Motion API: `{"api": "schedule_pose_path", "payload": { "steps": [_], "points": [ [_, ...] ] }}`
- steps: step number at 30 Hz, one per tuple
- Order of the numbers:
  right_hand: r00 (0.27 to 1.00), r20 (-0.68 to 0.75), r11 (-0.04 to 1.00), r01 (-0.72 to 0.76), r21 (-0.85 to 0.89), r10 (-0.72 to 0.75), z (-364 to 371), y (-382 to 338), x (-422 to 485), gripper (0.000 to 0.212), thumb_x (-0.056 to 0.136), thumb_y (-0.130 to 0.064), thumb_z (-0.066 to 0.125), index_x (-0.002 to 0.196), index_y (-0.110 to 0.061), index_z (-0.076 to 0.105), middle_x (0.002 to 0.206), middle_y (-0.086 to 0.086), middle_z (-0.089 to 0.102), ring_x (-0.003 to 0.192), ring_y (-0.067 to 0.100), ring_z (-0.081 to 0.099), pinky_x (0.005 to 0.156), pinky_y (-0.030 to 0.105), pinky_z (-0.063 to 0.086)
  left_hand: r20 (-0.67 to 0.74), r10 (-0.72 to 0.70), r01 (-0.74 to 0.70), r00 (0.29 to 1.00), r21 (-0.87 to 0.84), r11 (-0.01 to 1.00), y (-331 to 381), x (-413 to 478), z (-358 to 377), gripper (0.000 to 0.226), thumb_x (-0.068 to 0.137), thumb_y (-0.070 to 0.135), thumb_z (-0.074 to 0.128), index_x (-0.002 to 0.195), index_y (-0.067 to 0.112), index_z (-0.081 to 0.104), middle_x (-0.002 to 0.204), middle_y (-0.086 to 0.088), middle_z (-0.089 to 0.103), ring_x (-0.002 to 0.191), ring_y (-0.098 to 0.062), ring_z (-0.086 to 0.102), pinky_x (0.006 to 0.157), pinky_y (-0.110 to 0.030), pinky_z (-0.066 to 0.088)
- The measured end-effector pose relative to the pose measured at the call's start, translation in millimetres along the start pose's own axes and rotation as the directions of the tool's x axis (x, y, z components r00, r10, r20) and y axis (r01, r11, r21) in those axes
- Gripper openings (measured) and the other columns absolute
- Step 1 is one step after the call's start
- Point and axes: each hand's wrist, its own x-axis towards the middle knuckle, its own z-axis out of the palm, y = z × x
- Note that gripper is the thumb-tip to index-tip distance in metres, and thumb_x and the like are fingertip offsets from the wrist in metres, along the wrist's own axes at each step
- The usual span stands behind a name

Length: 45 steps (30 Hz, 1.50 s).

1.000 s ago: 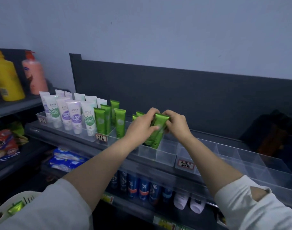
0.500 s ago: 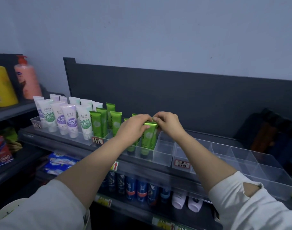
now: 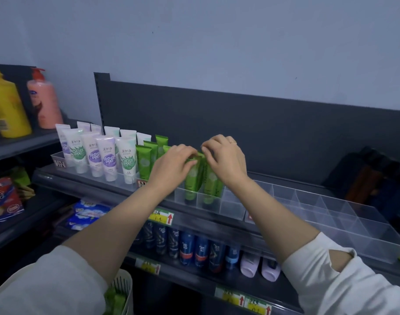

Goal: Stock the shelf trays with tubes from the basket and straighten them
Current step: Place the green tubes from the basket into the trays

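Green tubes (image 3: 192, 178) stand upright in the compartments of a clear shelf tray (image 3: 232, 210). My left hand (image 3: 171, 165) pinches the top of one green tube. Just right of it, my right hand (image 3: 225, 156) pinches the top of the neighbouring green tube (image 3: 210, 181). More green tubes (image 3: 144, 161) stand to the left, partly hidden behind my left hand. The white basket (image 3: 122, 289) sits at the bottom left with green tubes inside, mostly hidden by my sleeve.
White and purple tubes (image 3: 103, 155) fill a tray at the left. A long clear divided tray (image 3: 344, 219) stretches to the right. Blue bottles (image 3: 194, 248) line the shelf below. A yellow bottle (image 3: 5, 108) and a pink pump bottle (image 3: 44, 101) stand far left.
The green tube held tilted above the tray one second ago now stands down in its compartment. Both hands have shifted to the tube tops.
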Motion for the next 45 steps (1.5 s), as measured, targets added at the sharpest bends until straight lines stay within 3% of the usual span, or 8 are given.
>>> {"api": "schedule_pose_path", "payload": {
  "steps": [5,14,19,24,28,34,38,45],
  "points": [
    [0.982,0.009,0.982,0.186,-0.020,-0.186,25,-58,3,0.035,0.091,-0.035,0.039,0.090,-0.015,0.068,0.087,0.003,0.064,0.075,0.028,0.057,0.064,0.034,0.049,-0.014,-0.052,0.052,0.999,0.015,0.999,-48,-27,-25,0.016,0.093,0.022,0.051,0.103,0.013,0.060,0.101,-0.002,0.061,0.097,-0.021,0.055,0.073,-0.039,0.048],
    [0.891,0.312,0.942,0.289,0.169,-0.329,121,-189,-23,0.037,0.095,-0.036,0.037,0.098,-0.011,0.065,0.093,0.009,0.063,0.088,0.031,0.062,0.065,0.038,0.051,0.090,-0.254,0.247,0.963,0.082,0.966,-186,-146,-84,0.035,0.089,0.037,0.038,0.097,0.012,0.061,0.091,-0.007,0.061,0.091,-0.028,0.057,0.075,-0.038,0.047],
    [0.758,0.584,0.957,0.231,0.176,-0.290,188,-233,-65,0.030,0.100,-0.034,0.040,0.118,-0.017,0.058,0.114,0.006,0.059,0.107,0.028,0.056,0.079,0.038,0.047,0.241,-0.412,0.381,0.879,0.167,0.909,-254,-224,-90,0.013,0.092,0.026,0.051,0.101,0.020,0.058,0.100,-0.005,0.063,0.098,-0.027,0.058,0.075,-0.038,0.049],
    [0.436,0.866,0.969,0.141,0.203,-0.245,250,-247,-116,0.035,0.098,-0.030,0.043,0.131,-0.023,0.051,0.129,0.009,0.055,0.115,0.030,0.055,0.086,0.041,0.050,0.467,-0.514,0.479,0.720,0.202,0.854,-290,-291,-71,0.025,0.091,0.024,0.054,0.115,0.020,0.056,0.106,-0.001,0.062,0.102,-0.022,0.057,0.083,-0.034,0.047],
    [0.241,0.953,0.978,0.140,0.152,-0.182,287,-246,-148,0.043,0.095,-0.024,0.048,0.138,-0.021,0.046,0.134,0.014,0.052,0.118,0.032,0.053,0.091,0.034,0.045,0.627,-0.538,0.575,0.563,0.170,0.800,-304,-332,-42,0.023,0.092,0.021,0.052,0.114,0.016,0.056,0.110,-0.003,0.060,0.102,-0.023,0.058,0.083,-0.034,0.050],
    [0.197,0.980,0.995,0.100,0.020,-0.040,340,-228,-196,0.034,0.100,-0.026,0.038,0.124,-0.013,0.058,0.121,0.009,0.060,0.115,0.028,0.057,0.093,0.033,0.044,0.760,-0.563,0.617,0.326,0.280,0.735,-325,-376,14,0.054,0.094,0.018,0.049,0.145,0.017,0.031,0.138,-0.007,0.047,0.122,-0.024,0.050,0.096,-0.031,0.045],
    [0.115,0.989,0.972,0.227,0.062,-0.090,367,-204,-223,0.035,0.098,-0.018,0.039,0.127,-0.007,0.056,0.131,0.016,0.054,0.125,0.031,0.049,0.100,0.034,0.038,0.797,-0.574,0.600,0.189,0.368,0.710,-332,-398,57,0.048,0.094,0.014,0.046,0.140,0.010,0.033,0.129,-0.014,0.052,0.114,-0.028,0.053,0.091,-0.034,0.047],
    [0.071,0.997,0.998,0.062,0.017,-0.021,399,-207,-239,0.034,0.096,-0.007,0.042,0.128,0.000,0.051,0.130,0.021,0.052,0.120,0.036,0.050,0.097,0.040,0.043,0.736,-0.670,0.582,0.098,0.504,0.638,-347,-420,111,0.064,0.094,0.005,0.042,0.149,0.009,0.010,0.147,-0.015,0.033,0.126,-0.033,0.043,0.097,-0.038,0.043]
  ]
}}
